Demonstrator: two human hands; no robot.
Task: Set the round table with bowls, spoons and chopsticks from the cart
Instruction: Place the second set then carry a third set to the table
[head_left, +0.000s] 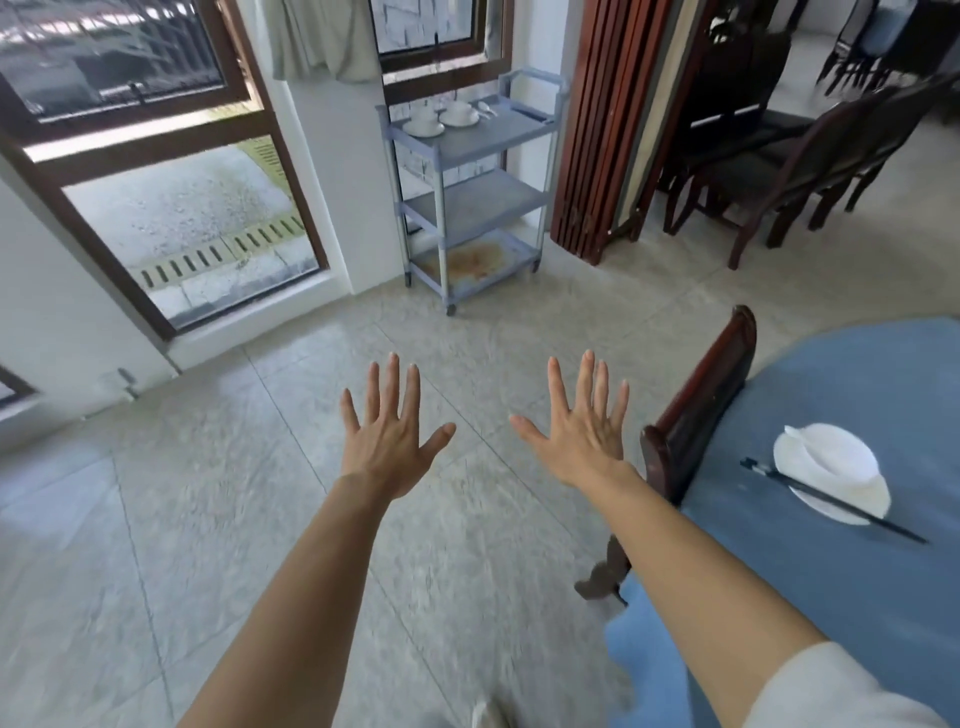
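One place is laid on the round table (883, 597), bowl (831, 475) with chopsticks (836, 501) across it, while my left hand (387, 439) and right hand (582, 439) spread apart, empty, and more bowls (458, 111) wait on the cart (470, 205) ahead.

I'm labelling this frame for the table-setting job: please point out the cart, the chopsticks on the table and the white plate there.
cart (483, 200), head view, bare part of its middle shelf.
chopsticks (831, 500), head view, mid-length of the pair.
white plate (877, 496), head view, its right rim.
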